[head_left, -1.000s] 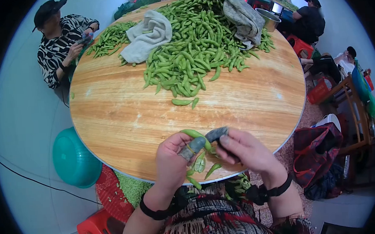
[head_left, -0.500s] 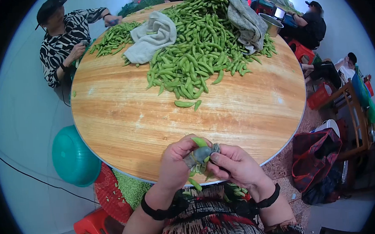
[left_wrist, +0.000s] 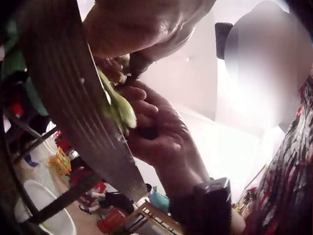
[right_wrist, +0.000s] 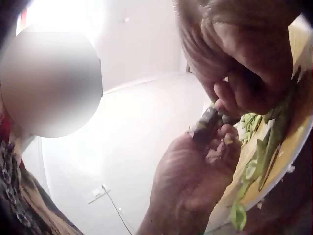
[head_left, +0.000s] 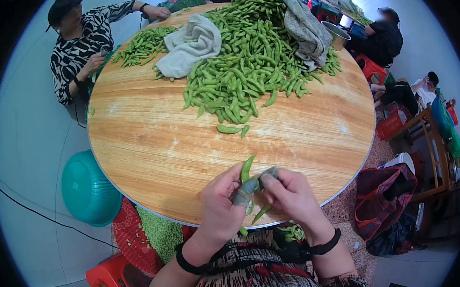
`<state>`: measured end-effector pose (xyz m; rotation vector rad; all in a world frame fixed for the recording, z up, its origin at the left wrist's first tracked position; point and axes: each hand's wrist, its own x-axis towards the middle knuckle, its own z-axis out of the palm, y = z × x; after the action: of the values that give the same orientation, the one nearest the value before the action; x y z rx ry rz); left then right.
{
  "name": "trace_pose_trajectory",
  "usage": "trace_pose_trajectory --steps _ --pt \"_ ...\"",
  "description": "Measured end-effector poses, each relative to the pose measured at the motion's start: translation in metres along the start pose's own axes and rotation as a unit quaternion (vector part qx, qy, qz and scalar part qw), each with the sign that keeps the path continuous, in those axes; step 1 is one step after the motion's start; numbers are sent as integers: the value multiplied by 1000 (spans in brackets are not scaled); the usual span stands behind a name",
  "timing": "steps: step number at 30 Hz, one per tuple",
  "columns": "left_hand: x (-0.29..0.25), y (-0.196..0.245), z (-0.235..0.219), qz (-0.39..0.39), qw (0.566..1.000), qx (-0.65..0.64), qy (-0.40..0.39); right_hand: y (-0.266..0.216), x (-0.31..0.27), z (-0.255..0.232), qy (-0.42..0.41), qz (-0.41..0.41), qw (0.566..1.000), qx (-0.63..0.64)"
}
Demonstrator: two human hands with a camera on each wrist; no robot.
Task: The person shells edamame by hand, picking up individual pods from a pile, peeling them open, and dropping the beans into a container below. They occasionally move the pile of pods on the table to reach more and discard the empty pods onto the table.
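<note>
My left hand [head_left: 221, 203] grips a green soybean pod [head_left: 247, 167], which sticks up above its curled fingers. A grey cover [head_left: 244, 192] bound with a yellowish band sheathes the left thumb. My right hand [head_left: 291, 193] is close beside it, its thumb and dark-covered finger pinching at the pod's lower end, partly hidden by the fingers. Below the hands, at the table's near edge, lie more pods [head_left: 262, 213], some split open. The right wrist view shows the left hand [right_wrist: 188, 181] under the right hand [right_wrist: 239, 54], fingertips meeting, with opened pods [right_wrist: 264, 152] alongside.
A large pile of pods [head_left: 237, 81] covers the far side of the round wooden table [head_left: 152, 142], with a white cloth [head_left: 191, 47] and a grey cloth [head_left: 307, 33] on it. Shelled beans [head_left: 162, 233] lie below the left edge, near a teal basin [head_left: 91, 188]. Another person [head_left: 82, 52] sits far left.
The hands came together at the pod, then parted slightly; the pod now stands more upright in my left hand. The person at far left has stretched an arm over the table.
</note>
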<state>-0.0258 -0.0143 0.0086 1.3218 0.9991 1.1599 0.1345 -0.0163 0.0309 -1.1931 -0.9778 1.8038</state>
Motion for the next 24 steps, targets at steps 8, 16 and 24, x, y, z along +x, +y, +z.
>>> trace_pose_trajectory --steps 8,16,24 --pt "-2 16 -7 57 992 -43 -100 -10 3 -7 82 -352 827 -432" --pt "7 15 -14 -77 938 -332 -70 0 -13 0 52 -323 886 -328" --pt "3 6 -1 -139 918 -369 -42 0 -17 14 32 -142 987 -66"
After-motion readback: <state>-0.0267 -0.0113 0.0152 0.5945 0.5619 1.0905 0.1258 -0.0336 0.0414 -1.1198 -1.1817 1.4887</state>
